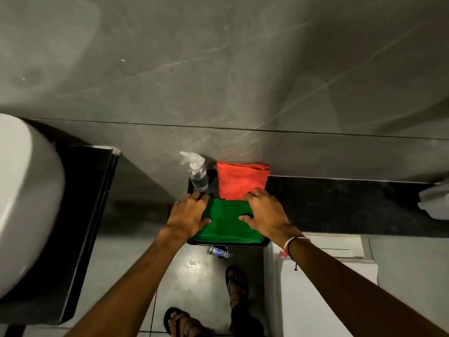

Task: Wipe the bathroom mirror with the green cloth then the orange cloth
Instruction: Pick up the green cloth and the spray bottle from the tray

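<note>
Both hands, left hand point(188, 212) and right hand point(263, 212), lie fingers-spread on the green cloth point(226, 224) nearer you than the orange cloth point(240, 180); pinch its edges, lift clear.

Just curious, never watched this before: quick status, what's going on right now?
Left hand and right hand flat on folded green cloth, nothing gripped. Orange cloth folded behind it. Spray bottle stands by left fingers.

On your tray point(266, 243), the green cloth point(227, 222) lies nearest you, the orange cloth point(240, 181) behind it, and the spray bottle point(198, 176) left of the orange cloth
</note>
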A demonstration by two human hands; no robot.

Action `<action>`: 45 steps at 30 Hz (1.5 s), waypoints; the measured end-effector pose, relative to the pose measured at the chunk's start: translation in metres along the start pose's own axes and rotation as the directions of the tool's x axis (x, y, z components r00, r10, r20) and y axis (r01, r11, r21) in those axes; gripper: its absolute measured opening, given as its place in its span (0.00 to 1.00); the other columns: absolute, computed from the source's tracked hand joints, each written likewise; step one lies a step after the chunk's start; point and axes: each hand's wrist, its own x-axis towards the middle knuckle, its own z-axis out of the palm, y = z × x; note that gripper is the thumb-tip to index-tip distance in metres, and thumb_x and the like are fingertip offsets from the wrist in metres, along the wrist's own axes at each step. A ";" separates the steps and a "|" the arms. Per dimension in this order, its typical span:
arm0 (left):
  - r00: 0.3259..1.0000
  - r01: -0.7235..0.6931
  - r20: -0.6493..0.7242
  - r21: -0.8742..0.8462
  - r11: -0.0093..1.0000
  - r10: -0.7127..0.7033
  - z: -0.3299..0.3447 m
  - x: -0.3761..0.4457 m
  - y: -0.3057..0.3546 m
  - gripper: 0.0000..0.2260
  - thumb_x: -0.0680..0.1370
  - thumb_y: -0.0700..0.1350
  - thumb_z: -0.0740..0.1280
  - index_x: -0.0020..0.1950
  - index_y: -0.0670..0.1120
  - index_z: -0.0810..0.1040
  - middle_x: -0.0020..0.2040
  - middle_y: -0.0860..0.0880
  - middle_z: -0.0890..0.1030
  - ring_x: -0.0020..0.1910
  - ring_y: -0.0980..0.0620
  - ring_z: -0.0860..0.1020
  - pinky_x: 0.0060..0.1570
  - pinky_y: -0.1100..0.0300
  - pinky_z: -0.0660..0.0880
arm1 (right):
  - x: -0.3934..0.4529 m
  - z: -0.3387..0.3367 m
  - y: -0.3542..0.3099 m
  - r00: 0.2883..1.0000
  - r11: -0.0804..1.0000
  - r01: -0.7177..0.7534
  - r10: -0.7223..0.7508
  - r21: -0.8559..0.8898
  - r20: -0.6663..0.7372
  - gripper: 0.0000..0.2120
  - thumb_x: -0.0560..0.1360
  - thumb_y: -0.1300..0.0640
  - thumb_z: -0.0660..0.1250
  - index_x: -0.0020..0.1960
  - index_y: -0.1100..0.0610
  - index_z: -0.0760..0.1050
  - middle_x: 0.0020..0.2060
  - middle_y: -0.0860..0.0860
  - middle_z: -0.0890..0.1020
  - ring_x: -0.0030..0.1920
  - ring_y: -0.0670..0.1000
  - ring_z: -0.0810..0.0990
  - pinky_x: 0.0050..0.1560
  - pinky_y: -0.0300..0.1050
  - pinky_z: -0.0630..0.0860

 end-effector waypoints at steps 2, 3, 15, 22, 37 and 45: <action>1.000 0.020 0.009 0.018 1.000 -0.020 0.002 0.005 -0.001 0.34 0.74 0.54 0.73 0.76 0.49 0.64 0.74 0.45 0.68 0.69 0.41 0.72 0.68 0.44 0.71 | 0.002 0.003 0.000 1.000 0.999 0.005 -0.004 -0.038 0.029 0.32 0.72 0.39 0.72 0.71 0.52 0.72 0.67 0.53 0.75 0.70 0.56 0.71 0.66 0.54 0.72; 0.999 0.032 0.003 0.020 0.999 -0.032 0.005 0.007 -0.002 0.34 0.73 0.54 0.74 0.75 0.49 0.65 0.74 0.45 0.69 0.69 0.41 0.71 0.68 0.45 0.71 | 0.003 0.007 0.001 1.000 0.999 0.008 -0.007 -0.041 0.030 0.32 0.72 0.39 0.73 0.71 0.51 0.72 0.67 0.52 0.74 0.70 0.56 0.70 0.66 0.54 0.71; 1.000 -0.013 -0.026 -0.547 0.837 -0.002 -0.018 -0.030 -0.004 0.09 0.72 0.40 0.72 0.51 0.48 0.78 0.49 0.42 0.82 0.51 0.42 0.82 0.52 0.46 0.80 | -0.004 -0.001 -0.006 1.000 0.998 0.021 -0.022 0.057 0.013 0.23 0.71 0.43 0.75 0.62 0.52 0.77 0.63 0.52 0.74 0.66 0.54 0.71 0.64 0.52 0.73; 0.991 -0.006 -0.046 -0.954 0.298 -0.127 -0.079 -0.077 -0.022 0.15 0.70 0.34 0.78 0.55 0.40 0.81 0.51 0.40 0.87 0.46 0.45 0.86 0.43 0.59 0.84 | -0.024 -0.061 -0.019 0.978 0.631 -0.031 -0.141 0.775 0.154 0.15 0.68 0.63 0.79 0.50 0.55 0.78 0.48 0.52 0.82 0.54 0.52 0.81 0.59 0.47 0.77; 0.947 -0.315 -0.143 -0.581 -0.750 -0.287 -0.112 -0.144 -0.036 0.26 0.82 0.57 0.54 0.57 0.42 0.86 0.52 0.38 0.87 0.49 0.40 0.86 0.47 0.45 0.84 | -0.056 -0.161 -0.179 0.868 0.259 -0.062 -0.463 0.964 0.180 0.17 0.80 0.62 0.68 0.69 0.59 0.76 0.61 0.55 0.85 0.65 0.60 0.82 0.66 0.63 0.78; 0.934 -0.323 -0.026 -0.483 -0.814 -0.355 -0.047 -0.137 -0.065 0.19 0.78 0.58 0.61 0.57 0.47 0.83 0.60 0.42 0.82 0.61 0.38 0.80 0.66 0.39 0.74 | -0.027 -0.058 -0.123 0.975 0.397 0.075 0.162 0.915 -0.150 0.14 0.70 0.54 0.79 0.43 0.63 0.79 0.35 0.58 0.82 0.36 0.54 0.81 0.39 0.45 0.80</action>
